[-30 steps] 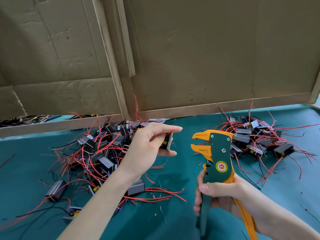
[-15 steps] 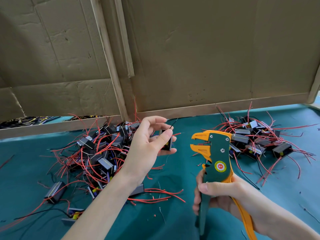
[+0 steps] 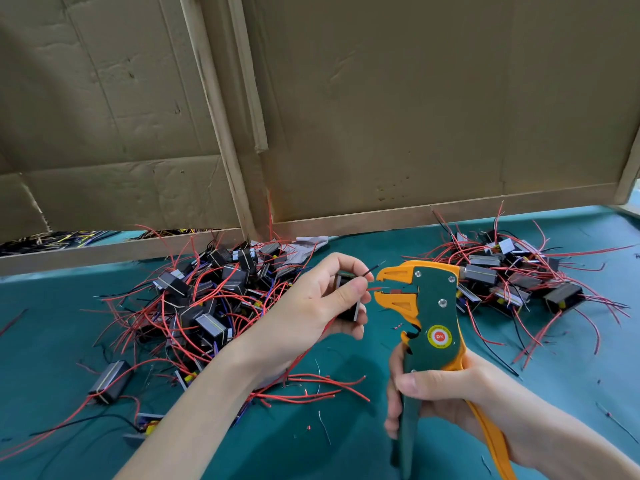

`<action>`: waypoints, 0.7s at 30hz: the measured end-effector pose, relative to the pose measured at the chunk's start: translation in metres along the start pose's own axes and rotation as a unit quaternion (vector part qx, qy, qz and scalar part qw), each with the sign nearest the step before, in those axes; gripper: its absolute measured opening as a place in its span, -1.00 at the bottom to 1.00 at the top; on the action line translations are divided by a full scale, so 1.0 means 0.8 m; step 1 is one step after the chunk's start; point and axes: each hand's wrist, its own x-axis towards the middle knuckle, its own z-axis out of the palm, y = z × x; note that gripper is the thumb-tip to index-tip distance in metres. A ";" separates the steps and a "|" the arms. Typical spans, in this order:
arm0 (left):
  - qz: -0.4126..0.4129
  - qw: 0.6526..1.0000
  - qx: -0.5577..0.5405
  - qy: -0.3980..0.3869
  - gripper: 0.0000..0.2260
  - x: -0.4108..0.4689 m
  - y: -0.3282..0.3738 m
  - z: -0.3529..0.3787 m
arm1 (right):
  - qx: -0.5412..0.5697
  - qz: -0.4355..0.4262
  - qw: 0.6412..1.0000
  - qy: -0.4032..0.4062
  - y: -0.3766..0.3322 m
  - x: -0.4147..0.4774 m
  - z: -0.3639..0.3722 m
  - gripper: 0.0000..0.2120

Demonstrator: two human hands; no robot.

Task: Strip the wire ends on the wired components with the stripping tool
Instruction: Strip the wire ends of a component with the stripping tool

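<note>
Fingers [image 3: 349, 292], wire [image 3: 375, 289] now at stripping tool [image 3: 434, 306]

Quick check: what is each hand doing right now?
Left hand: holds a wired component, pinching its red wire.
Right hand: grips the stripping tool.

I read stripping tool [image 3: 433, 306] dark green with orange handle, label [image 3: 440, 337] red ringed yellow, my table cover [image 3: 346, 452] teal, wires [image 3: 298, 397] red and black, components [image 3: 110, 377] black with grey bands, cardboard [image 3: 415, 98] plain brown.
</note>
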 end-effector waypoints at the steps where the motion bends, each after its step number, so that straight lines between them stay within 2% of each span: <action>1: -0.004 1.000 -0.006 -0.007 -0.85 0.000 0.000 0.000 | -0.001 -0.001 1.000 -0.003 0.000 0.000 0.000 -0.83; 9: -0.017 0.999 -0.001 -0.031 -0.82 -0.001 0.002 -0.002 | -0.015 0.003 1.000 -0.013 -0.001 -0.002 -0.002 -0.80; 14: -0.024 0.999 0.000 -0.044 -0.82 -0.003 0.004 -0.003 | -0.033 0.001 0.999 -0.023 -0.004 -0.005 0.000 -0.85; 21: -0.027 0.998 -0.004 -0.051 -0.83 -0.002 0.002 -0.006 | -0.043 0.007 0.999 -0.001 -0.005 -0.008 0.002 -0.82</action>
